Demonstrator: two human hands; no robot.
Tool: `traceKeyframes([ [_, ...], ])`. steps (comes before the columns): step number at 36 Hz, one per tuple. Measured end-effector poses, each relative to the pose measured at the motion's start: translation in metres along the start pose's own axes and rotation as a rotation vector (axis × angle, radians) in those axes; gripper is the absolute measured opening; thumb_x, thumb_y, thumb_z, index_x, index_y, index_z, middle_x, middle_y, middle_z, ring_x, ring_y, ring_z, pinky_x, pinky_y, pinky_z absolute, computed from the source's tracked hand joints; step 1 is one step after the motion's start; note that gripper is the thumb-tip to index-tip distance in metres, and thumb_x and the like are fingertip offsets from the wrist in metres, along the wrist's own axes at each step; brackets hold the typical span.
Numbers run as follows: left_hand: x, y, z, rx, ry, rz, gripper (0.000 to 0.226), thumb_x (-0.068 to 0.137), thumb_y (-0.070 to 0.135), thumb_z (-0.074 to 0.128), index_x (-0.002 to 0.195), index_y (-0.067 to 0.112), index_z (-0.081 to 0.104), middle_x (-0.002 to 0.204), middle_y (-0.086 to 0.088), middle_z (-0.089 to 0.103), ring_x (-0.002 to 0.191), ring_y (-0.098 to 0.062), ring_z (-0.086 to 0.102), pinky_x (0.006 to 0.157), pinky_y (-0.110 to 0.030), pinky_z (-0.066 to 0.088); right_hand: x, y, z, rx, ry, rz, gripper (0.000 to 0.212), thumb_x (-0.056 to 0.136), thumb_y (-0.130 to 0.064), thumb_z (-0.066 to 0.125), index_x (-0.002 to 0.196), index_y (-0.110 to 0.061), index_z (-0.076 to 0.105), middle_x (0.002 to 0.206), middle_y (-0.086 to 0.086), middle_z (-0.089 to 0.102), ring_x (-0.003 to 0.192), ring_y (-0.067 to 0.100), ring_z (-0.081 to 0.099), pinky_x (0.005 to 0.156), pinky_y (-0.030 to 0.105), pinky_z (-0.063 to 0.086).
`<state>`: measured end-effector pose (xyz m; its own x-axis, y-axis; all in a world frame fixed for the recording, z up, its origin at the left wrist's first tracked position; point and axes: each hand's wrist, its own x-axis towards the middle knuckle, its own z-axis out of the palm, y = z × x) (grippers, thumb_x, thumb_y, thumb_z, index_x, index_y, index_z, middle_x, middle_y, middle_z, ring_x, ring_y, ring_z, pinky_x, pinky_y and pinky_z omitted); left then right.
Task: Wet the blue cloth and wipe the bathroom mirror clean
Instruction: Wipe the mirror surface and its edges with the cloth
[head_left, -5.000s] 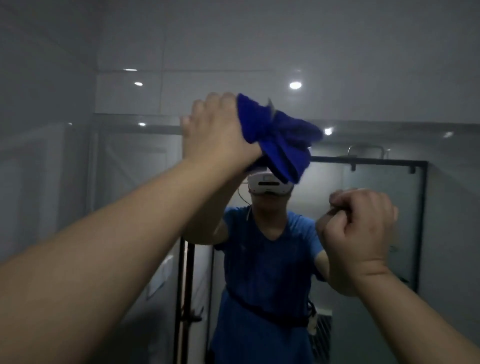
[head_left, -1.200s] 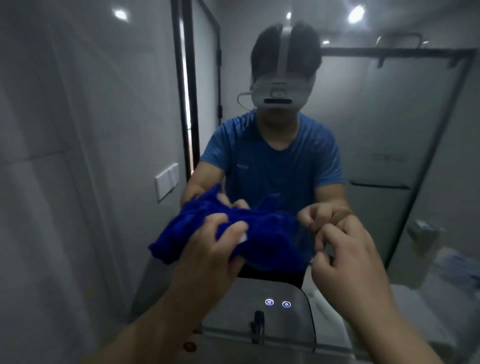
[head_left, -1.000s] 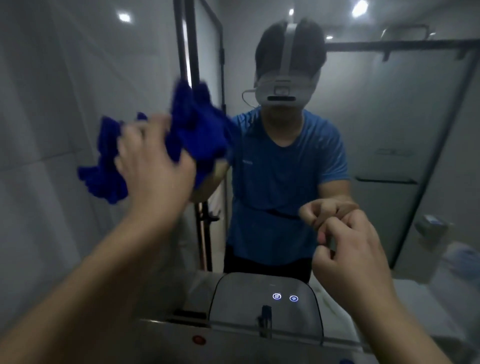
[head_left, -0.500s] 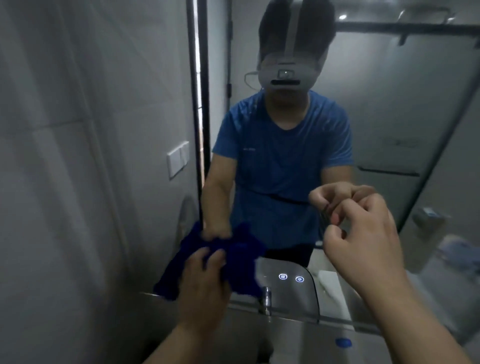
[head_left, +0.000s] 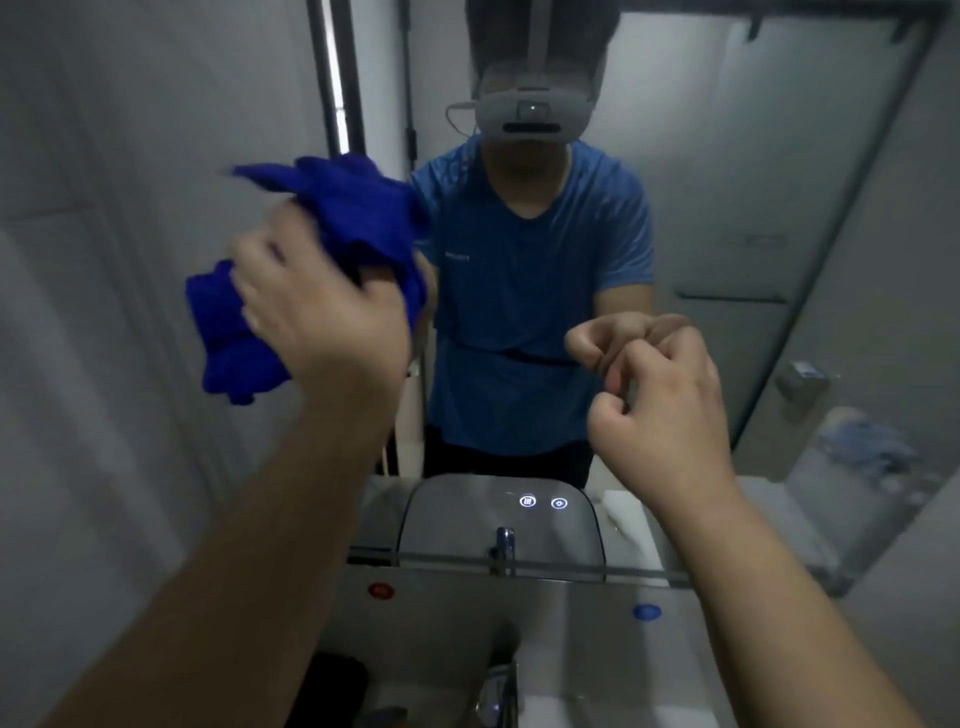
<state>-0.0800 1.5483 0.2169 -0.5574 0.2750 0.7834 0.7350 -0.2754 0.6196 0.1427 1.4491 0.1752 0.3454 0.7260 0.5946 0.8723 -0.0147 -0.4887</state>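
The bathroom mirror (head_left: 727, 182) fills most of the head view and shows a person in a blue shirt with a headset. My left hand (head_left: 322, 312) grips the bunched blue cloth (head_left: 358, 218) and presses it against the mirror's left part, at mid height. The cloth spills out above and to the left of my fingers. My right hand (head_left: 660, 400) hovers in front of the glass at the right with its fingers curled and nothing in it.
Below the mirror runs a ledge with a red dot (head_left: 381, 591) and a blue dot (head_left: 647, 612). A tap (head_left: 501, 686) stands at the bottom centre. Two lit touch buttons (head_left: 543, 502) glow on the mirror's lower part. A tiled wall (head_left: 104, 260) lies left.
My left hand has swept the cloth up from the mirror's lower edge to mid height on the left. My right hand has stayed curled at the right.
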Motion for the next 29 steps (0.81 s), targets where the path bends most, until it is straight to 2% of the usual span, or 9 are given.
traceKeyframes([
  [5,-0.099,0.090,-0.014,-0.006,-0.341,0.278,0.036,0.099,0.023,0.048,0.131,0.016,0.064,0.121,-0.013,0.060,0.107,-0.033,0.056,0.091,-0.046,0.042,0.001,0.007,-0.018,0.298,-0.132,0.033,0.016,0.085,-0.023,0.052,0.093,-0.025,0.065,0.108,-0.003,0.059,0.112,0.025,0.058,0.098,0.037,0.049],
  [7,-0.130,0.114,-0.013,-0.109,-0.466,0.266,0.034,0.093,0.025,0.060,0.126,0.021,0.065,0.118,-0.010,0.060,0.105,-0.033,0.057,0.087,-0.049,0.046,-0.002,0.012,-0.031,0.439,-0.191,0.189,0.035,0.090,-0.046,0.039,0.101,-0.023,0.063,0.093,-0.006,0.065,0.095,0.016,0.062,0.084,0.023,0.052],
  [11,-0.152,0.157,-0.018,-0.469,-0.901,-0.102,0.035,0.095,0.033,0.060,0.128,0.024,0.054,0.130,-0.007,0.049,0.114,-0.025,0.055,0.103,-0.046,0.050,-0.022,0.036,-0.064,0.874,-0.295,0.796,0.076,0.099,-0.085,0.023,0.119,-0.030,0.072,0.109,0.009,0.080,0.097,0.040,0.077,0.089,0.052,0.063],
  [14,-0.161,0.183,-0.020,-0.593,-1.220,-0.359,0.036,0.100,0.037,0.062,0.129,0.018,0.052,0.141,-0.012,0.052,0.128,-0.032,0.055,0.110,-0.045,0.047,-0.034,0.055,-0.088,1.319,-0.286,0.824,0.068,0.092,-0.087,0.039,0.128,-0.041,0.073,0.120,0.000,0.081,0.094,0.040,0.081,0.080,0.058,0.064],
  [17,-0.165,0.205,-0.034,-0.699,-1.333,-0.449,0.047,0.086,0.054,0.062,0.123,0.026,0.062,0.127,-0.005,0.070,0.120,-0.029,0.067,0.104,-0.050,0.054,-0.027,0.069,-0.105,1.358,-0.059,0.720,0.050,0.098,-0.068,0.058,0.131,-0.033,0.071,0.116,-0.001,0.083,0.097,0.030,0.082,0.092,0.063,0.062],
  [20,-0.159,0.212,-0.036,-0.812,-1.348,-0.312,0.022,0.079,0.053,0.065,0.094,0.042,0.075,0.093,0.017,0.079,0.105,-0.014,0.073,0.103,-0.053,0.058,-0.009,0.079,-0.124,1.110,0.227,0.627,0.045,0.088,-0.055,0.066,0.119,-0.023,0.073,0.107,0.005,0.083,0.100,0.043,0.078,0.089,0.064,0.062],
  [24,-0.123,0.203,-0.033,-0.750,-1.055,0.017,0.017,0.098,0.032,0.071,0.113,0.040,0.068,0.105,0.014,0.071,0.094,0.003,0.067,0.082,-0.015,0.056,0.027,0.082,-0.154,0.769,0.690,0.454,0.039,0.088,-0.061,0.054,0.106,-0.028,0.063,0.114,0.000,0.071,0.098,0.008,0.068,0.096,0.030,0.056],
  [27,-0.089,0.183,-0.017,-0.642,-0.736,0.166,0.011,0.096,0.032,0.065,0.107,0.035,0.067,0.119,0.006,0.064,0.102,-0.007,0.068,0.091,-0.034,0.060,0.057,0.073,-0.158,0.638,0.863,0.248,0.039,0.109,-0.038,0.054,0.138,-0.011,0.055,0.139,0.008,0.051,0.099,-0.013,0.047,0.090,-0.010,0.026],
  [29,-0.073,0.174,-0.010,-0.556,-0.609,0.174,0.006,0.094,0.036,0.058,0.097,0.034,0.063,0.120,0.012,0.060,0.111,-0.014,0.066,0.093,-0.046,0.059,0.070,0.068,-0.142,0.441,0.862,0.131,0.048,0.107,-0.031,0.060,0.140,0.003,0.054,0.144,0.022,0.050,0.115,-0.007,0.044,0.100,-0.009,0.019],
])
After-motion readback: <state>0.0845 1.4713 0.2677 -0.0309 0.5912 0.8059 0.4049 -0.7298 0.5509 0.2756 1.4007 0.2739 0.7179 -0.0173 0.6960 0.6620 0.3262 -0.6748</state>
